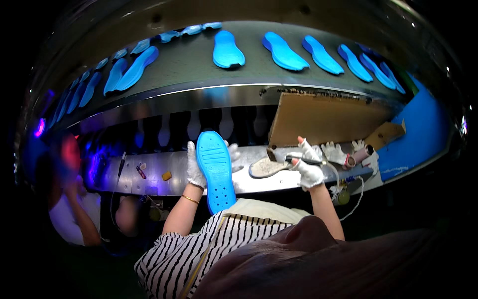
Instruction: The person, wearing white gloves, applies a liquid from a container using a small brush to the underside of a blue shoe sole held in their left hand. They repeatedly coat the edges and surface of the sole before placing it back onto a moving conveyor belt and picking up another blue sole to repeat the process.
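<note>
My left hand [195,167], in a white glove, holds a bright blue shoe sole [215,169] upright in front of me. Its fingers show at both sides of the sole; the palm is hidden behind it. Slots cross the sole's upper half and small holes dot the lower end. To the right, my right hand [308,167], gloved with bare fingertips, is closed around a dark pen-like tool [309,161]; a pale cord runs near it. Beside that hand a grey-beige sole [265,168] lies on the metal bench [256,185].
Beyond the bench, a dark belt [184,65] carries several blue soles [286,51]. A cardboard sheet [321,119] leans behind my right hand, near loose white gloves [331,151] and a pinkish spool [362,154]. Left on the bench lies a yellow block [167,176]. A co-worker [74,209] sits at left.
</note>
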Demonstrator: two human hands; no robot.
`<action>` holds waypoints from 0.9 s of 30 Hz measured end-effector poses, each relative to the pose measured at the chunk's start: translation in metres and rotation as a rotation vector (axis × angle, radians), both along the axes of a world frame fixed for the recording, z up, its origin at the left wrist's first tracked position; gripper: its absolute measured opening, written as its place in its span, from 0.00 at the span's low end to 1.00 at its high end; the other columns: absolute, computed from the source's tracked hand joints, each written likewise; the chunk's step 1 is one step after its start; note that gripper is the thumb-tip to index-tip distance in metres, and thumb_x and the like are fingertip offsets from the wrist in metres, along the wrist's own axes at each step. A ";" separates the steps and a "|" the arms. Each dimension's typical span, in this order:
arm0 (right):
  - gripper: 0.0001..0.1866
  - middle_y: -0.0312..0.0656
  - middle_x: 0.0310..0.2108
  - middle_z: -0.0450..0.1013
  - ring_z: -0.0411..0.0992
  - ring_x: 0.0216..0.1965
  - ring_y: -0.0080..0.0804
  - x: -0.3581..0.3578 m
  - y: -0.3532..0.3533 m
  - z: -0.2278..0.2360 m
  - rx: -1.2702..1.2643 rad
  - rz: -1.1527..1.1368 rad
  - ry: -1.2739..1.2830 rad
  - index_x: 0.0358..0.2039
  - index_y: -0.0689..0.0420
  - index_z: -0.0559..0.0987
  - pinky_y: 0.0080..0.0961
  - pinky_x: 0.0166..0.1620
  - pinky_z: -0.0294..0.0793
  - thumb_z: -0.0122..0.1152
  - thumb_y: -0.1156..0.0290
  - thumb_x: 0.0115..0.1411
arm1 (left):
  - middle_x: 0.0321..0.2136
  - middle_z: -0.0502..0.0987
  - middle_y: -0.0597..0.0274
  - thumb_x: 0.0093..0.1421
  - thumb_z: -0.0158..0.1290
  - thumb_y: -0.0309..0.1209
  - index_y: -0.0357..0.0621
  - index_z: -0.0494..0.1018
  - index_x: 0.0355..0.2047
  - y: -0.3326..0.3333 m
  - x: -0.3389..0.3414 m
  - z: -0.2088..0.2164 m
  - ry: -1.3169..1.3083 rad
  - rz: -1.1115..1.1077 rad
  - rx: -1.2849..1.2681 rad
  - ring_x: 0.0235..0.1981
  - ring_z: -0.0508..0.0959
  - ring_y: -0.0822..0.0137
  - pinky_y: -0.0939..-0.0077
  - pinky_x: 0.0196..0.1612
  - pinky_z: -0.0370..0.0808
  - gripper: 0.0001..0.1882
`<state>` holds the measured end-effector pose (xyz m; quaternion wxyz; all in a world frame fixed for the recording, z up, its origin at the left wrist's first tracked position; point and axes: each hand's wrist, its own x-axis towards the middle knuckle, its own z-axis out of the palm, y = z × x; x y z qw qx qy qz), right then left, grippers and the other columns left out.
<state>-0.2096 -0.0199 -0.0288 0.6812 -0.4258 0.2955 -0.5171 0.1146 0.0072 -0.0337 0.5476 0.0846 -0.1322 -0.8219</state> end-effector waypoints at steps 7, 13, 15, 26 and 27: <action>0.44 0.44 0.36 0.77 0.77 0.35 0.28 0.012 -0.032 0.030 -0.131 0.000 0.036 0.65 0.61 0.51 0.21 0.37 0.76 0.64 0.83 0.52 | 0.57 0.63 0.38 0.47 0.33 0.79 0.41 0.58 0.62 0.014 0.014 -0.004 -0.052 -0.023 0.053 0.56 0.67 0.38 0.35 0.57 0.62 0.58; 0.41 0.42 0.36 0.76 0.76 0.29 0.25 0.014 -0.079 0.126 -0.408 -0.137 0.236 0.65 0.58 0.54 0.20 0.33 0.76 0.65 0.69 0.56 | 0.58 0.62 0.36 0.49 0.32 0.78 0.46 0.56 0.64 0.040 0.032 -0.026 -0.031 0.125 0.131 0.56 0.67 0.38 0.37 0.56 0.64 0.56; 0.38 0.43 0.38 0.76 0.76 0.31 0.28 0.019 -0.083 0.132 -0.515 -0.155 0.193 0.66 0.56 0.55 0.21 0.34 0.76 0.61 0.71 0.57 | 0.58 0.61 0.35 0.49 0.32 0.78 0.46 0.56 0.64 0.042 0.038 -0.036 -0.006 0.199 0.182 0.56 0.67 0.38 0.37 0.56 0.64 0.56; 0.21 0.40 0.36 0.76 0.74 0.37 0.24 0.081 -0.022 0.062 -0.252 -0.029 0.188 0.49 0.62 0.72 0.22 0.43 0.74 0.64 0.77 0.54 | 0.54 0.67 0.44 0.49 0.44 0.73 0.40 0.57 0.61 -0.010 -0.028 0.008 0.081 0.171 -0.044 0.53 0.71 0.48 0.48 0.56 0.71 0.53; 0.20 0.40 0.36 0.76 0.74 0.38 0.24 0.083 -0.024 0.068 -0.298 -0.053 0.240 0.48 0.62 0.73 0.22 0.44 0.74 0.65 0.77 0.54 | 0.52 0.69 0.50 0.50 0.43 0.73 0.43 0.58 0.60 -0.015 -0.042 0.013 -0.014 0.228 -0.076 0.51 0.73 0.53 0.53 0.53 0.74 0.51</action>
